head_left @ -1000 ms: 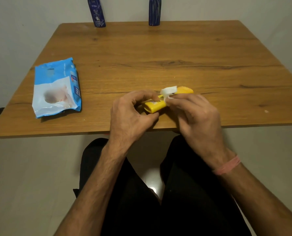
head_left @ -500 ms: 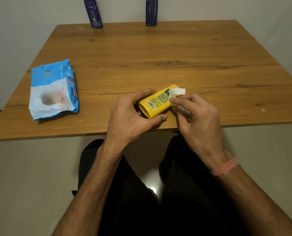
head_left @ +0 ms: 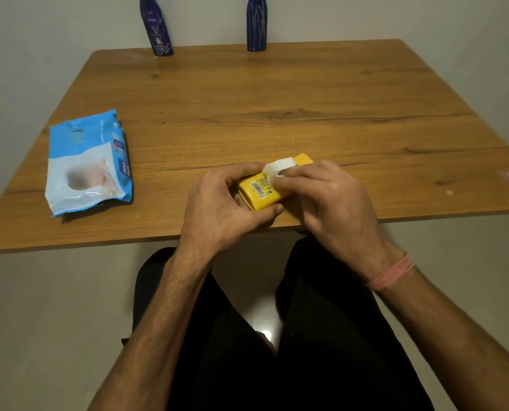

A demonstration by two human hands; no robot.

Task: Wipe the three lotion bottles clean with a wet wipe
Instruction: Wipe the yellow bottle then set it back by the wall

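Since the earlier frame, right hand [head_left: 330,200] has slid the wet wipe [head_left: 278,167] toward the cap end of the yellow bottle [head_left: 259,194], pinching it. Left hand [head_left: 220,209] grips the bottle's base at the table's [head_left: 306,114] near edge; its long axis runs from there up and to the right, under the right hand.

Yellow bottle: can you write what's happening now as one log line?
left hand: grips yellow bottle | right hand: presses wet wipe on it | two blue bottles: upright, far table edge

Wipes pack [head_left: 88,163] left of bottle [head_left: 259,194]
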